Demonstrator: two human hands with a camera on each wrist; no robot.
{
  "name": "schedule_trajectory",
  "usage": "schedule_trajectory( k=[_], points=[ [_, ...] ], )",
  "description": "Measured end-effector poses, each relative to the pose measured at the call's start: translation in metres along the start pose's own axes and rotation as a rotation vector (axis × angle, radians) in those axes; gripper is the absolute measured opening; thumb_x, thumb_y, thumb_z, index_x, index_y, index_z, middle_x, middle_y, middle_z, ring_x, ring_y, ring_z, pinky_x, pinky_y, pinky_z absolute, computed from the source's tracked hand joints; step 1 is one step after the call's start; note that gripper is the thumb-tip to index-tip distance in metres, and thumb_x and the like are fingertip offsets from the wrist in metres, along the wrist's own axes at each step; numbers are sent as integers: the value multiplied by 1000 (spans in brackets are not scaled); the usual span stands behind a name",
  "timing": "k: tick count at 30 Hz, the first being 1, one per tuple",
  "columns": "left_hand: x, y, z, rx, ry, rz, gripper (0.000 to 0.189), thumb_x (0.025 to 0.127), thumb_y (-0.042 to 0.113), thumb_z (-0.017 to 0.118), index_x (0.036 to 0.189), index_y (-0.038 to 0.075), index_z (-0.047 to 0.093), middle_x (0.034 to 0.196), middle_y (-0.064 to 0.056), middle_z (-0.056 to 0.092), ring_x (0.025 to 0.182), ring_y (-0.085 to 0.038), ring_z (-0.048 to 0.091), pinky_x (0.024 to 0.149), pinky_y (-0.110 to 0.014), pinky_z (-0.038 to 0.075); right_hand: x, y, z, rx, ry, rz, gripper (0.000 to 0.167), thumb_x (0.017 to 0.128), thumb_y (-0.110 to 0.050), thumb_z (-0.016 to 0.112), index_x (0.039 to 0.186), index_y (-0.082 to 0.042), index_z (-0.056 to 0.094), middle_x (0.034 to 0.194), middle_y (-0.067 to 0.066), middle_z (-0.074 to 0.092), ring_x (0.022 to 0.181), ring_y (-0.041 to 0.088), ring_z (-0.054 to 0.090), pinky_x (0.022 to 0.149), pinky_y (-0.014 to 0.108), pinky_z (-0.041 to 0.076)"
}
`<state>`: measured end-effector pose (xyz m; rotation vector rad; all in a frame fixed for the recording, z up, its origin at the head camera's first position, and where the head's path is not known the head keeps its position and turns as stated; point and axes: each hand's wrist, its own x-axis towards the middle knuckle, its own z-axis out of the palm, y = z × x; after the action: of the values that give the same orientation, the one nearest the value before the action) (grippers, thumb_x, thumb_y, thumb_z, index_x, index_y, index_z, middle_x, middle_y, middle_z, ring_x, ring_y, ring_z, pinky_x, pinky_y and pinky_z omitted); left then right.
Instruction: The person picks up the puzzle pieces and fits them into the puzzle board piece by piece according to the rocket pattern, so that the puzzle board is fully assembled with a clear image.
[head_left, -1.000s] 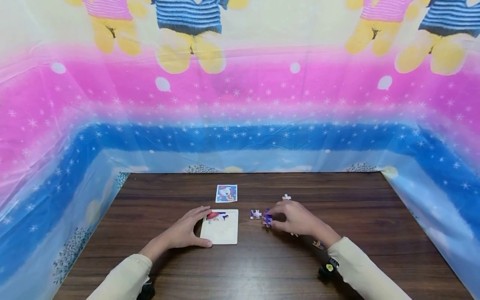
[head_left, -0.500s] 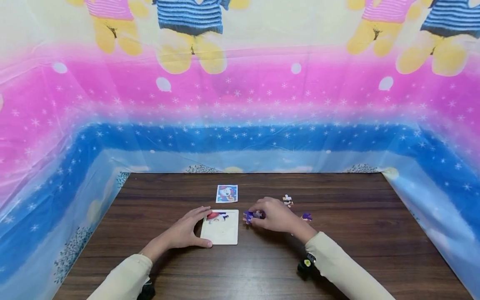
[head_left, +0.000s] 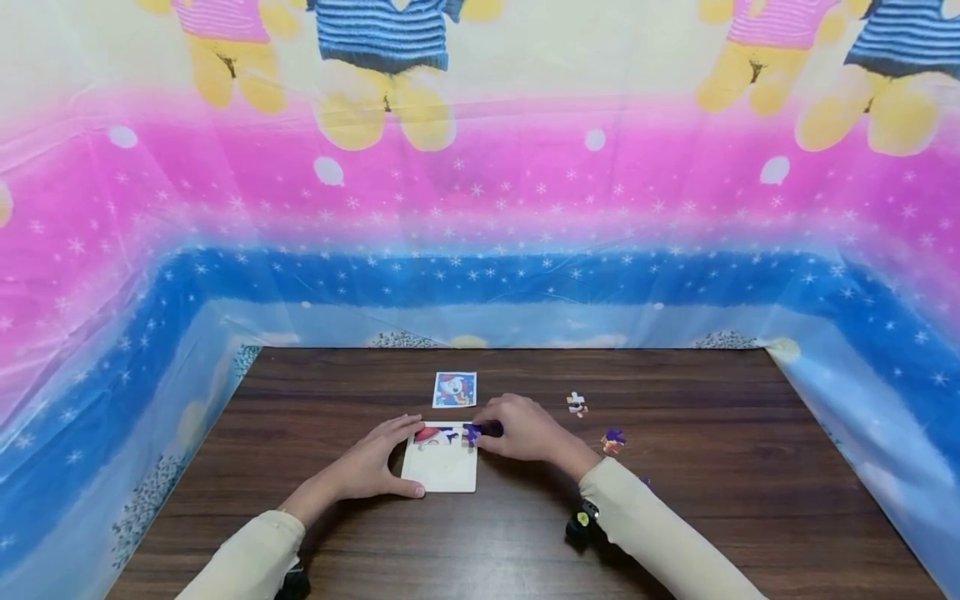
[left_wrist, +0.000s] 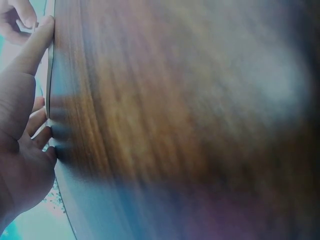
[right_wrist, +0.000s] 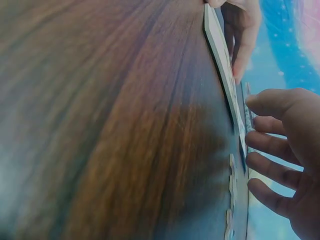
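Note:
A square cream puzzle board (head_left: pixel 442 471) lies on the table, with joined red, white and purple pieces (head_left: pixel 431 434) along its upper left. My left hand (head_left: pixel 375 458) holds the board's left side, the thumb at the near corner and the fingers at the far one. At the upper right corner my right hand (head_left: pixel 517 429) pinches a purple jigsaw piece (head_left: pixel 470 433) between thumb and fingers, right over the frame. The right wrist view shows the board edge-on (right_wrist: pixel 222 60), with the right thumb and fingers (right_wrist: pixel 272 145) beside its end.
A small picture card (head_left: pixel 454 390) lies just beyond the board. To the right are loose jigsaw pieces: a white one (head_left: pixel 576 405) and a purple and orange one (head_left: pixel 613 440). The right forearm partly covers that area. A printed cloth (head_left: pixel 480 275) stands behind the dark wooden table (head_left: pixel 337 375).
My right hand has moved left from the loose pieces to the board's upper right corner, bringing the purple jigsaw piece along. The left hand stays on the board.

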<state>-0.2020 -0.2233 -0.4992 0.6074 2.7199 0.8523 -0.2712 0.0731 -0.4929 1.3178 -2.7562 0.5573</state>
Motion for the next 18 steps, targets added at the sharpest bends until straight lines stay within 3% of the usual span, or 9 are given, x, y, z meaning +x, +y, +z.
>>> schedule_trajectory(
  k=[18],
  points=[
    [-1, -1, 0, -5, 4, 15, 104, 78, 59, 83, 158, 10, 40, 165, -12, 33, 154, -39, 23, 114, -67, 29, 17, -4, 8, 9, -68, 39, 31, 94, -36, 74, 118, -17, 78, 111, -3, 72, 95, 10, 63, 81, 31, 53]
  ],
)
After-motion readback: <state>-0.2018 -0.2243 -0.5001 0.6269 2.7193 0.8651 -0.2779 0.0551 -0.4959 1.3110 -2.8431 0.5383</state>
